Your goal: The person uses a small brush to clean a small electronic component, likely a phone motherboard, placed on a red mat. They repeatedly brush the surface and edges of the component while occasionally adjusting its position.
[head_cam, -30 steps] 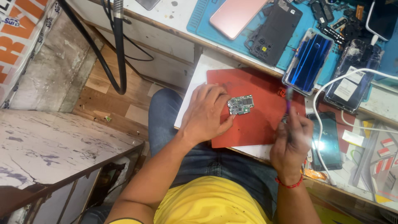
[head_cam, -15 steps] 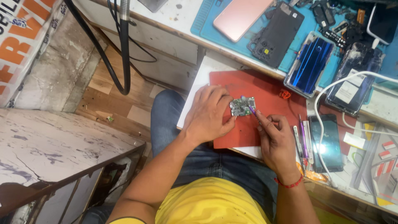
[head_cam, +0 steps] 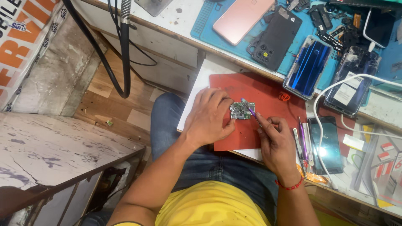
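A small green circuit board [head_cam: 240, 111] lies on a red mat [head_cam: 268, 100] on a white board over my lap. My left hand [head_cam: 207, 117] pinches the board's left edge and holds it flat. My right hand [head_cam: 274, 142] grips a thin purple-tipped tool [head_cam: 248, 108], its tip touching the top of the circuit board.
More thin tools [head_cam: 302, 136] lie at the mat's right edge beside a dark phone [head_cam: 328, 144]. A blue mat [head_cam: 209, 16] on the bench behind carries a pink phone back [head_cam: 243, 16], a black frame [head_cam: 275, 38], a blue phone back [head_cam: 307, 67] and small parts. A white cable [head_cam: 335, 90] loops at right. Black hoses [head_cam: 121, 50] hang at left.
My right hand swung left from the tools at the mat's right edge with the purple tool and set its tip on the circuit board. The left hand kept holding the board.
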